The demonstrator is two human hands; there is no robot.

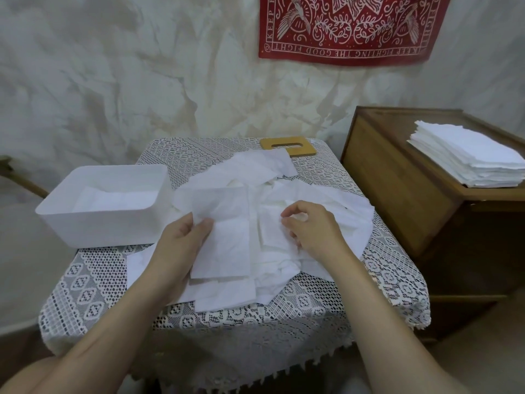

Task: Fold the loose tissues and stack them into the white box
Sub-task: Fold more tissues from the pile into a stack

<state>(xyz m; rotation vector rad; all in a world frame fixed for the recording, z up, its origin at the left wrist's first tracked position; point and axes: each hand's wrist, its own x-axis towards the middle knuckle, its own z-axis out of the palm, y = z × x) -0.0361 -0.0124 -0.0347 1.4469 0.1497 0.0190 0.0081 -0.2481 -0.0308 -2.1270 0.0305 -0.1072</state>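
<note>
The box [105,220] stands open at the table's [93,291] left edge, close to the work so a folded sheet travels only a short way; inside it a low layer of folded tissues [113,199] lies flat, with a good deal of room above, so the job looks early or midway. Just right of it the left hand [179,245] holds a folded tissue [224,237], thumb on top and fingers beneath, a flat pinch that probably keeps the fold from springing open before it goes in. Beneath and beyond spreads the pile [287,191] of loose tissues, overlapping across the middle of the lace cloth. The right hand [311,226] rests on the pile with fingers curled, thumb and forefinger close together; whether they have a sheet between them I cannot tell; likely it is after the next one. At the table's back lies a wooden lid [301,152], set aside to leave the box open; at far right a cabinet [397,183] carries a neat stack [471,160] of tissues.
</note>
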